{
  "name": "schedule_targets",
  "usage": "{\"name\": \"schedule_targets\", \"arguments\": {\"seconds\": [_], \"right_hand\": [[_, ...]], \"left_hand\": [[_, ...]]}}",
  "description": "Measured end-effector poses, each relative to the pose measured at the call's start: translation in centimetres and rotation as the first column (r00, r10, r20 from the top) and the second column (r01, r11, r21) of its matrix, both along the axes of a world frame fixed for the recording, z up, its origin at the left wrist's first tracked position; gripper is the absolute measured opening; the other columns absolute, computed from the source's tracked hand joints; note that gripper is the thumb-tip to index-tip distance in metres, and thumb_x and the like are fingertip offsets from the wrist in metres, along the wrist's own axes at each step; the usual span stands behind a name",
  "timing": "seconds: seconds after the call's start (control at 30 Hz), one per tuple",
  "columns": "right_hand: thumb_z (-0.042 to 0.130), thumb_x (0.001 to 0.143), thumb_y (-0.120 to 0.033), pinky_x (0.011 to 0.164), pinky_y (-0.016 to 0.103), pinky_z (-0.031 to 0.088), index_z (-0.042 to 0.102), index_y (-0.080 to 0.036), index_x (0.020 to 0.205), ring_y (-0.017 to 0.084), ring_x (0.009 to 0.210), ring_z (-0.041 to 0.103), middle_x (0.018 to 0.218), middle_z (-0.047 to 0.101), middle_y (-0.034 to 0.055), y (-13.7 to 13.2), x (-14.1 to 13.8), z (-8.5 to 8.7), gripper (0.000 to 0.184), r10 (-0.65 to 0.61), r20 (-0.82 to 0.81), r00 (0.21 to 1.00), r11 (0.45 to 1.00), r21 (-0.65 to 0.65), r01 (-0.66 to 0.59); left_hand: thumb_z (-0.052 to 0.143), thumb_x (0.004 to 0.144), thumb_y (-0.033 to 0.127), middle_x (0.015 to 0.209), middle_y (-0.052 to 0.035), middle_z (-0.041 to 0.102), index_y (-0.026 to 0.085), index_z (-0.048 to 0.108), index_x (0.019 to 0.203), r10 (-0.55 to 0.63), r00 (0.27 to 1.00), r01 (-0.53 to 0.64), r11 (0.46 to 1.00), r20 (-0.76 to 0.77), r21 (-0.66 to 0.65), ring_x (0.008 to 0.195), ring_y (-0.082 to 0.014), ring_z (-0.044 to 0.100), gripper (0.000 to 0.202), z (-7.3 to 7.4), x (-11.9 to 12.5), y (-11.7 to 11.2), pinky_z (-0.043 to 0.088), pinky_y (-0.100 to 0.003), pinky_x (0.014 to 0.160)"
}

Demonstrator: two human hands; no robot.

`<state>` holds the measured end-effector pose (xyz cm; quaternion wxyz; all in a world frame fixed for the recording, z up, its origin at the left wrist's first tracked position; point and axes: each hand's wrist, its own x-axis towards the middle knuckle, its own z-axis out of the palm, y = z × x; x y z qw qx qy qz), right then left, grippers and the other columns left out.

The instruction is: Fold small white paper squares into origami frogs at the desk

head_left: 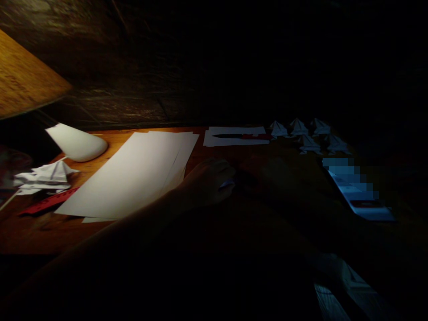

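Over the middle of the dark wooden table, my left hand (214,176) is closed, its fingers curled and pressed together. A small pale sliver (228,183) shows at its fingers, too dim to name. My right hand (276,171) is just to the right, sunk in shadow; its fingers cannot be made out. Beside my left forearm lies a stack of large white paper sheets (133,174). Beyond the hands are smaller paper sheets (217,141) with a red-handled knife (254,136) on top.
Several folded paper figures (297,128) stand at the back right, near a lit phone (368,209). On the left are a lamp with a white base (78,142) and tan shade (26,80), crumpled folded paper (50,176) and a red ruler-like strip (50,203).
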<state>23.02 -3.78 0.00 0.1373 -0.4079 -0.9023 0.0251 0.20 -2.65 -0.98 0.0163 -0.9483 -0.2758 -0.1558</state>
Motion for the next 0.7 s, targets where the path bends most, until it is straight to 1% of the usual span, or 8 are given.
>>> {"name": "schedule_targets", "arguments": {"seconds": [0.17, 0.33, 0.47, 0.6, 0.7], "right_hand": [[0.066, 0.087, -0.036, 0.07, 0.032, 0.042, 0.071, -0.018, 0.11, 0.024, 0.089, 0.065, 0.106, 0.073, 0.0119, 0.11, 0.09, -0.1, 0.029, -0.006, -0.032, 0.999, 1.0, -0.01, 0.006], [0.065, 0.088, -0.037, 0.07, 0.032, 0.042, 0.07, -0.018, 0.112, 0.025, 0.09, 0.065, 0.106, 0.073, 0.0122, -0.06, 0.12, -0.01, 0.031, -0.014, -0.015, 1.0, 1.0, -0.006, 0.014], [0.065, 0.087, -0.037, 0.065, 0.032, 0.039, 0.07, -0.017, 0.111, 0.024, 0.085, 0.064, 0.103, 0.072, 0.0119, -0.25, 0.03, 0.08, 0.032, -0.024, 0.003, 1.0, 1.0, -0.004, 0.024], [0.063, 0.088, -0.035, 0.065, 0.031, 0.037, 0.069, -0.017, 0.115, 0.023, 0.086, 0.063, 0.105, 0.071, 0.0121, -0.39, -0.1, 0.08, 0.033, -0.012, 0.012, 1.0, 1.0, 0.018, 0.012], [0.062, 0.09, -0.038, 0.063, 0.03, 0.035, 0.069, -0.018, 0.114, 0.021, 0.084, 0.062, 0.104, 0.071, 0.0115, -0.48, -0.19, 0.16, 0.032, -0.046, 0.032, 0.998, 0.999, -0.003, 0.046]], "left_hand": [[0.057, 0.087, 0.023, 0.097, -0.0088, 0.066, 0.016, 0.063, 0.098, 0.009, 0.999, -0.008, 1.0, 0.04, -0.021, 0.09, -0.0229, 0.061, 0.014, 0.02, 0.06, -0.23, 0.052, -0.037, 0.081], [0.056, 0.087, 0.024, 0.092, -0.009, 0.065, 0.016, 0.063, 0.093, 0.054, 0.997, -0.055, 0.998, 0.063, 0.024, 0.085, -0.0227, 0.06, 0.013, -0.12, 0.46, -0.49, 0.052, -0.036, 0.076], [0.058, 0.087, 0.024, 0.091, -0.0084, 0.066, 0.015, 0.063, 0.094, 0.07, 0.996, -0.073, 0.997, 0.053, 0.041, 0.084, -0.0226, 0.06, 0.012, -0.09, 0.66, -0.67, 0.051, -0.036, 0.076], [0.059, 0.086, 0.023, 0.091, -0.008, 0.066, 0.016, 0.063, 0.092, 0.087, 0.995, -0.089, 0.995, 0.039, 0.049, 0.085, -0.0228, 0.061, 0.01, -0.07, 0.7, -0.73, 0.051, -0.035, 0.077], [0.061, 0.088, 0.024, 0.091, -0.0074, 0.067, 0.016, 0.063, 0.092, 0.101, 0.994, -0.102, 0.994, 0.028, 0.047, 0.085, -0.0223, 0.062, 0.009, -0.13, 0.69, -0.66, 0.052, -0.034, 0.077]]}}
